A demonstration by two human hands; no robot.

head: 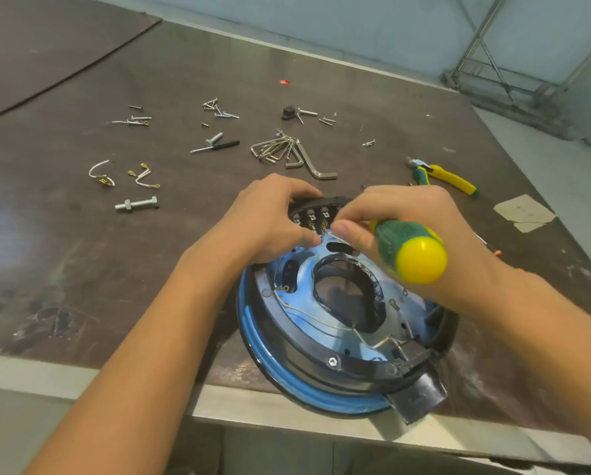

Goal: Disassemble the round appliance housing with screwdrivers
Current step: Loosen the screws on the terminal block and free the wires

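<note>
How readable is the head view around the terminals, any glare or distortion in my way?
Head view: glare patch on the table far left, away from the work. Head view: the round housing shines, so its thin white wires are faint. Head view: wide-angle bending curves the table edges. Head view: left hand and right hand with the screwdriver hide some terminals.

Glossy blue housing [273, 351], shiny metal hex keys [287, 152], scuffed matt tabletop [81, 234].
</note>
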